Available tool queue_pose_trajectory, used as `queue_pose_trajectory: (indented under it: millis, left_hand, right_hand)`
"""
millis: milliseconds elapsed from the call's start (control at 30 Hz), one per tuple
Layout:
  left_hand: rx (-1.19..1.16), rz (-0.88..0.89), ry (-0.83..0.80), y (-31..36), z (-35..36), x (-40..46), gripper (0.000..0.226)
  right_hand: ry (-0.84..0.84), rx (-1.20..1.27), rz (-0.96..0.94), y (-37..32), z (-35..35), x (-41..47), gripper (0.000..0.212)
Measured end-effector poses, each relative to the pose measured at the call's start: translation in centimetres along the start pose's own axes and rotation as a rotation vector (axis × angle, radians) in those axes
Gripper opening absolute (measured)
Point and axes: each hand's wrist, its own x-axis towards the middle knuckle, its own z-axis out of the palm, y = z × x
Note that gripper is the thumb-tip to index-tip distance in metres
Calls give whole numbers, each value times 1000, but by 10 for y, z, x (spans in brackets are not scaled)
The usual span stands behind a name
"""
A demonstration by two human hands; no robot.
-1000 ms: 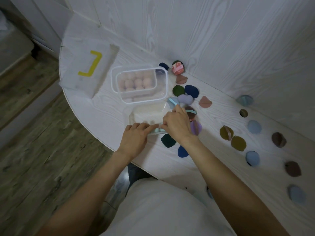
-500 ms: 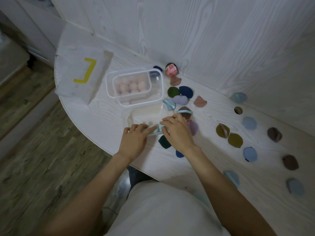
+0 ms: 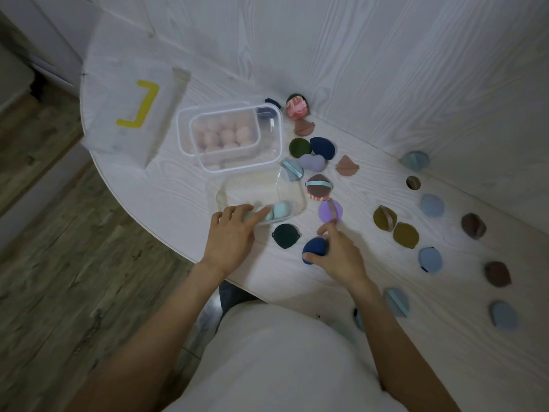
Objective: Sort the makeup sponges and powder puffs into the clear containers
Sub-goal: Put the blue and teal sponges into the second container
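Note:
A clear container lies open near the table's front edge with light teal sponges inside. My left hand rests on its near rim, fingers straight against the sponges. My right hand pinches a dark blue puff between thumb and fingers, just right of a dark green puff. A second clear container farther back holds several pink sponges. Many puffs in purple, olive, blue and brown lie scattered to the right.
A white folded sheet with a yellow mark lies at the table's left end. The white wall rises directly behind the puffs. The table's curved edge drops to a wooden floor on the left.
My right hand left the near container, moved right and toward me, and took hold of the dark blue puff. The teal sponges now lie uncovered in the container. My left hand stayed put.

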Motion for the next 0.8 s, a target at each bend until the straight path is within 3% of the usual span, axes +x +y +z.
queue_pose_trajectory:
  millis: [100, 200, 300, 433, 600, 800]
  left_hand:
    - [-8, 6, 28, -1, -1, -2, 62]
    - [-17, 17, 39, -2, -1, -3, 60]
    - [-22, 16, 42, -1, -2, -3, 59]
    - [-29, 10, 40, 0, -4, -2, 58]
    - [-15, 10, 42, 0, -4, -3, 53]
    - [3, 22, 44, 0, -3, -2, 54]
  right_hand:
    - [36, 223, -9, -4, -15, -3, 43]
    - [149, 476, -152, -29, -44, -3, 30]
    - [96, 506, -279, -63, -55, 14, 35]
    - [63, 110, -385, -96, -38, 53, 42]
    - [230, -498, -515, -119, -13, 79, 35]
    - [250, -660, -556, -109, 2, 78, 33]
